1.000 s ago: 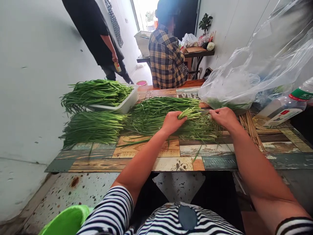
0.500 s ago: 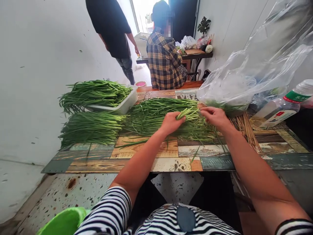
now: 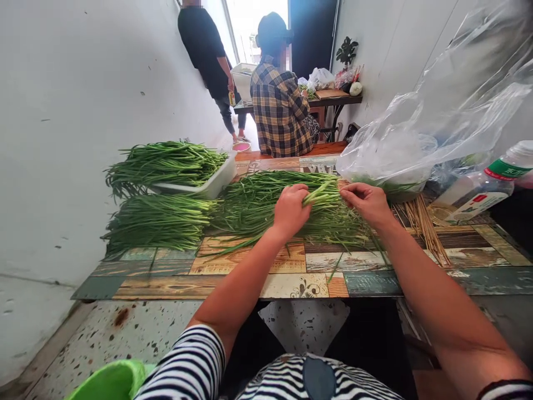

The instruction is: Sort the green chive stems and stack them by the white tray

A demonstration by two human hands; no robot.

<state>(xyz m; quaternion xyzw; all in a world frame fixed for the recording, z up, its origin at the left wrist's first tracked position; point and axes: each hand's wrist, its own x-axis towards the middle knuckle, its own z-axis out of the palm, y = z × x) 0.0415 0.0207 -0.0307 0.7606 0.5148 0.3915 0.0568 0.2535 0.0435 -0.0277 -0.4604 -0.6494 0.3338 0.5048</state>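
Observation:
My left hand (image 3: pixel 292 210) is closed around a small bunch of garlic chives (image 3: pixel 320 192), its pale cut ends pointing right. Just beyond those ends, my right hand (image 3: pixel 366 201) is pinched, thumb against forefinger; whatever sits between the fingertips is too small to make out. Beneath both hands spreads a loose heap of chives (image 3: pixel 250 203) with thin scraps at its right side. To the left lies a neat pile of chives (image 3: pixel 162 222), stems facing right. Behind it, more chives (image 3: pixel 170 161) fill a white plastic tray (image 3: pixel 222 176).
Thin wooden skewers (image 3: pixel 425 230) lie right of my right hand. A clear plastic bag (image 3: pixel 387 147) and a bottle with a green label (image 3: pixel 483 189) stand beyond. Two people are at the back, one seated (image 3: pixel 281 105), one standing (image 3: pixel 206 50). A green bucket (image 3: pixel 110 380) is on the floor.
My left hand has turned, so its back now faces up over the bunch. My right hand stays pinched near the stem ends. The standing person has moved farther back.

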